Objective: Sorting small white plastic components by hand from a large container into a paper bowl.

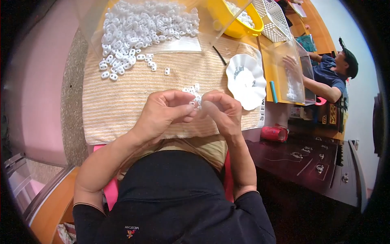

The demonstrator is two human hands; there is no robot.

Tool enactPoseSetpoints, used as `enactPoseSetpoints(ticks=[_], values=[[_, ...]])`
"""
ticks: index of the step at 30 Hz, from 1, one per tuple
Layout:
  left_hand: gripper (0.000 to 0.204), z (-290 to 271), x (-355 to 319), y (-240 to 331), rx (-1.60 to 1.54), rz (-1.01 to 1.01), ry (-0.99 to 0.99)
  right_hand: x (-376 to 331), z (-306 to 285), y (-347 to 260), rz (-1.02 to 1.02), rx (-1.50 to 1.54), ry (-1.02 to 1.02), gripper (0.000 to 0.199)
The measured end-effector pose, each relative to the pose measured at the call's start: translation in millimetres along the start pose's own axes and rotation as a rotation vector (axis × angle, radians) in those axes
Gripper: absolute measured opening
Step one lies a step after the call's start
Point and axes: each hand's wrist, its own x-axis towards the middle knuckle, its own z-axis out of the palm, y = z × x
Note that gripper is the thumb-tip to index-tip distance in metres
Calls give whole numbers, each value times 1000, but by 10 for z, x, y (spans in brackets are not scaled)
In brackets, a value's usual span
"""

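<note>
In front of my body, over a striped towel (118,114), my two hands meet. My left hand (162,110) is closed, with a small white two-hole plastic piece (192,104) pinched between thumb and forefinger. Right beside it, the thumb and fingers of my right hand (225,110) are pressed together; what they hold, if anything, is too small to make out. Several more white pieces (197,86) lie just beyond the fingertips. A scalloped white dish (254,99) with small dark bits (239,73) stands to the right of my right hand.
A big heap of white pieces (142,24) covers the far left. Beyond the dish are a thin black stick (219,55), a yellow basin (227,30) and a perforated white basket (276,34). At right, another person (329,77) reaches into a clear box (298,91) near a teal stick (273,92).
</note>
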Motion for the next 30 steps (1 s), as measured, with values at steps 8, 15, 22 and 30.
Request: enactPoseSetpoints(ticks=[8, 15, 22, 30], values=[[20, -23, 20, -36, -57, -18, 52, 23, 36, 100, 27, 9, -13, 12], [21, -15, 16, -25, -85, -40, 65, 30, 75, 85, 34, -30, -8, 10], [21, -24, 23, -31, -74, -44, 52, 34, 84, 76, 19, -32, -14, 9], [22, -14, 13, -40, -94, -56, 73, 16, 117, 60, 23, -33, 31, 9]])
